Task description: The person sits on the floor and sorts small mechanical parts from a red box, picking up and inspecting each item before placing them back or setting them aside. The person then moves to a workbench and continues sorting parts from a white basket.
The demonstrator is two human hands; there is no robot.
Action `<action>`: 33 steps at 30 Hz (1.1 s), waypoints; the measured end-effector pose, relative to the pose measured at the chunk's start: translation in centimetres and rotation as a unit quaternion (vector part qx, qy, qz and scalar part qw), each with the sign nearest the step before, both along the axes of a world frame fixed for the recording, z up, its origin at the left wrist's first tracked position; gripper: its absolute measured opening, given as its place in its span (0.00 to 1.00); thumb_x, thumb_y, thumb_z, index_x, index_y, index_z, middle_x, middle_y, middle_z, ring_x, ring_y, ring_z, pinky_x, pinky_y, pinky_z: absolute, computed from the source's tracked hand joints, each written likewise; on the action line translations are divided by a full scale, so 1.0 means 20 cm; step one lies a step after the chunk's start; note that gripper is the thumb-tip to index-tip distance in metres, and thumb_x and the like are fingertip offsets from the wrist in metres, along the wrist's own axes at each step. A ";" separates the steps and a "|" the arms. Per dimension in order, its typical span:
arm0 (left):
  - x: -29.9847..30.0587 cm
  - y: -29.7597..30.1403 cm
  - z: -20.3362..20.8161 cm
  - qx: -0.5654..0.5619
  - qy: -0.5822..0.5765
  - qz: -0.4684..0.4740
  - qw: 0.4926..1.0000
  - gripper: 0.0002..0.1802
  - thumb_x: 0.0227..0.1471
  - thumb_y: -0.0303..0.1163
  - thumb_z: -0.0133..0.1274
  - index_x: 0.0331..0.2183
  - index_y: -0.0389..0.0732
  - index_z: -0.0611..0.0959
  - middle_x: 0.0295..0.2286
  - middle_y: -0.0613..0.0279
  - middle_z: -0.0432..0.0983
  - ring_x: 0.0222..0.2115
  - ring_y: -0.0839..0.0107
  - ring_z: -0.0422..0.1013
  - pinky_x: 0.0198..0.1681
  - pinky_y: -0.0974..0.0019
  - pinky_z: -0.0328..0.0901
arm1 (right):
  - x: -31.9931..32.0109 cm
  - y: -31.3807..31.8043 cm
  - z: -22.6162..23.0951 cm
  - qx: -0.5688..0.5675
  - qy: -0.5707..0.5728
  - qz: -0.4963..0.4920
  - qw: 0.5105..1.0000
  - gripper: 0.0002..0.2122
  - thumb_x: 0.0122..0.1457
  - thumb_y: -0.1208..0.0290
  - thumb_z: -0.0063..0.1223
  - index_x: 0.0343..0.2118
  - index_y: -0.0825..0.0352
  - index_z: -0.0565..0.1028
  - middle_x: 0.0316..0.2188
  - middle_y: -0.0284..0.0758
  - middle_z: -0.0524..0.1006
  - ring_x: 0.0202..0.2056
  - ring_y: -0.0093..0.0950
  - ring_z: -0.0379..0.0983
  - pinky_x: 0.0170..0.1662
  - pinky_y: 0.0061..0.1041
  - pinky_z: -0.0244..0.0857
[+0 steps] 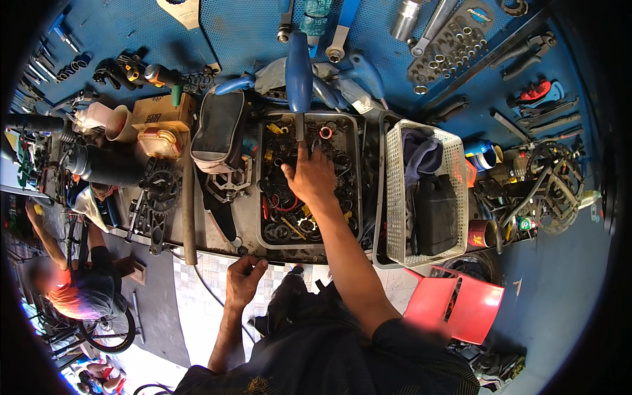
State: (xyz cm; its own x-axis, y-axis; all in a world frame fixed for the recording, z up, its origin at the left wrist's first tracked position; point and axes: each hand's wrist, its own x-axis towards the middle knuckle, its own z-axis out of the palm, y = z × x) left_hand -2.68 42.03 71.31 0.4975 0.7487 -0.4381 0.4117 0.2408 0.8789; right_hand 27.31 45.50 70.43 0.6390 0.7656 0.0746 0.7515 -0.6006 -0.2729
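My right hand [311, 176] reaches over a metal tray [261, 227] of small bike parts, its fingers stretched out. Its fingertips lie at the lower end of the metal shaft of a blue-handled tool [299, 72]; whether they touch it I cannot tell. Inside the tray are dark, yellow and red pieces, among them a red-rimmed ring [326, 133]. At the bench's front edge, left of the tray, my left hand [243, 283] is closed in a pinch. A thin black piece [275, 264] sticks out from its fingertips to the right; its kind is unclear.
Right of the tray stands a pale perforated basket [395, 197] with dark cloth and a black case. A black pouch [218, 128], pedal [230, 184] and long bar [189, 217] lie left. Tools hang on the blue pegboard [250, 33]. A red chair [477, 306] and another person [85, 293] are nearby.
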 end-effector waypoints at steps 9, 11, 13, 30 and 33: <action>0.02 0.01 0.05 -0.005 0.041 -0.039 0.998 0.12 0.61 0.33 0.63 0.29 0.35 0.84 0.22 0.72 0.77 0.23 0.86 0.65 0.27 0.76 0.59 | -0.16 -0.10 0.07 0.033 -0.018 0.083 0.996 0.20 0.63 0.53 0.58 0.50 0.64 0.81 0.55 0.49 0.74 0.56 0.44 0.72 0.58 0.46 0.63; 0.03 0.00 0.05 0.005 0.019 -0.042 0.999 0.12 0.61 0.33 0.63 0.29 0.35 0.84 0.22 0.73 0.76 0.23 0.86 0.64 0.26 0.76 0.58 | -0.18 -0.11 0.08 0.045 -0.019 0.103 0.994 0.17 0.63 0.56 0.57 0.49 0.61 0.82 0.55 0.45 0.75 0.56 0.42 0.73 0.59 0.45 0.62; 0.04 -0.01 0.05 0.006 0.013 -0.035 0.999 0.12 0.61 0.33 0.63 0.29 0.36 0.84 0.20 0.74 0.73 0.22 0.86 0.61 0.25 0.75 0.56 | -0.20 -0.12 0.10 0.059 0.005 0.117 0.991 0.16 0.63 0.57 0.57 0.49 0.61 0.82 0.53 0.43 0.77 0.54 0.41 0.74 0.59 0.45 0.62; -0.04 0.00 0.06 -0.004 0.015 0.003 1.000 0.12 0.60 0.32 0.65 0.29 0.35 0.84 0.19 0.77 0.70 0.21 0.87 0.58 0.24 0.74 0.53 | 0.22 0.18 -0.05 -0.023 0.048 -0.094 0.994 0.45 0.63 0.31 0.45 0.70 0.67 0.60 0.69 0.59 0.57 0.72 0.52 0.50 0.72 0.52 0.46; -0.07 0.01 0.07 -0.010 0.031 -0.010 0.999 0.13 0.62 0.33 0.62 0.30 0.33 0.83 0.24 0.65 0.81 0.26 0.82 0.72 0.31 0.74 0.65 | 0.17 0.17 -0.05 0.030 0.068 0.023 0.997 0.43 0.63 0.31 0.45 0.65 0.70 0.68 0.66 0.55 0.65 0.71 0.54 0.52 0.71 0.54 0.48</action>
